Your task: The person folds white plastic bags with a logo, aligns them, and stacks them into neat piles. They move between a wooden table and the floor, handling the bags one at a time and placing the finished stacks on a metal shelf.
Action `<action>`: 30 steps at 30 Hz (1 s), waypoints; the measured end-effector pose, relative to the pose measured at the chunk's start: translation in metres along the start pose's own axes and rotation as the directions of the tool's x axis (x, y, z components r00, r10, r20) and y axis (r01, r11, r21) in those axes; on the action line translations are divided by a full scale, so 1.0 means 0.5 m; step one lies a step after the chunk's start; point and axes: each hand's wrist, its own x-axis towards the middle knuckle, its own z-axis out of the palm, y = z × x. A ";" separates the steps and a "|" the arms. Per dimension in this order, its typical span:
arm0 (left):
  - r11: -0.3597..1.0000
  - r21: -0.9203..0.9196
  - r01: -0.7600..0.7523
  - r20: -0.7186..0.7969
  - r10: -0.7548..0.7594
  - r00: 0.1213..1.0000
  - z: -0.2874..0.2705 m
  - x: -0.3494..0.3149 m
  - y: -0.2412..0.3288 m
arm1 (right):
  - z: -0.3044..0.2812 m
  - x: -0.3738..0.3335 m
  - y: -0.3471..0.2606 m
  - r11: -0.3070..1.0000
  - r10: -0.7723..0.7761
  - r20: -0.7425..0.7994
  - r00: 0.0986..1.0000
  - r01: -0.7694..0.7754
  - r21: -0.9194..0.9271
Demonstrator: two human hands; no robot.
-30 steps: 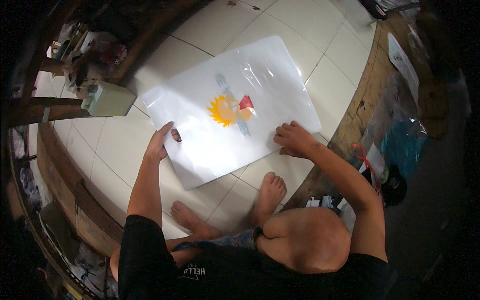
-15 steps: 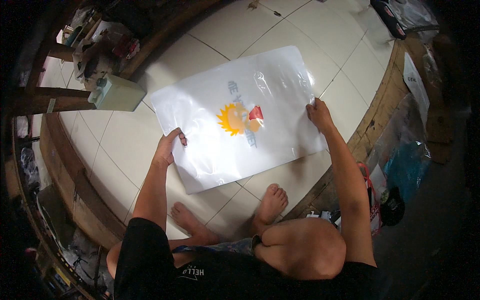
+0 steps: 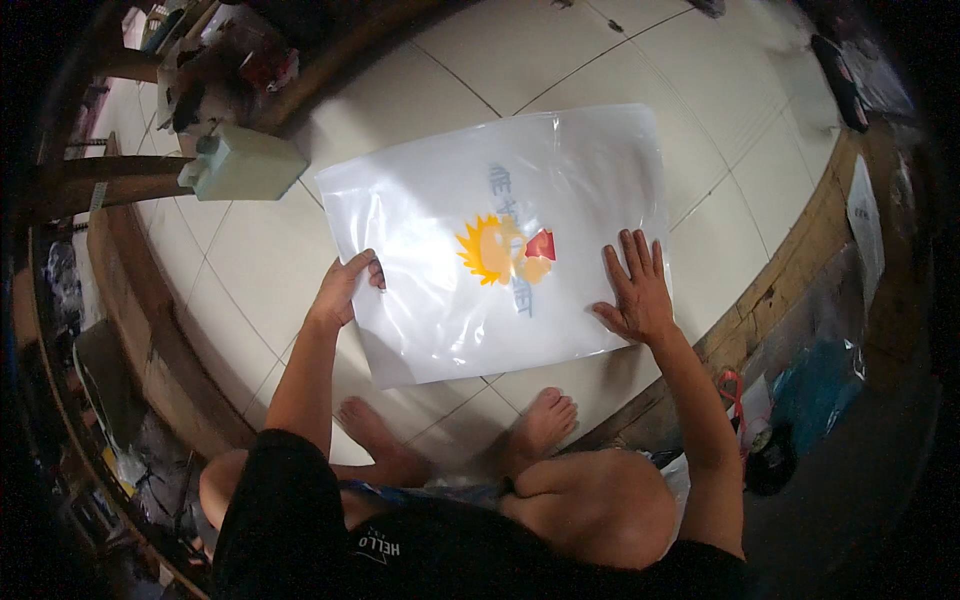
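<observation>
Glare hid parts of our glossy white plastic sheet (image 3: 500, 250), printed yellow and red; our left hand (image 3: 344, 288) gripped its edge, our right hand (image 3: 640, 295) splayed over it.

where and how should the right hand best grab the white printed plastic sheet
Probably pinch the plastic sheet at its right edge, coming in from the right, thumb above and fingers beneath: it is broad, thin and flexible-looking. The left hand grips the opposite edge; the right hand lies spread on top.
</observation>
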 end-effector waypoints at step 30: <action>-0.168 0.799 -0.577 0.600 0.281 0.749 0.425 -0.042 -0.265 | 0.046 0.009 0.023 0.996 0.019 -0.033 0.999 -0.016 0.092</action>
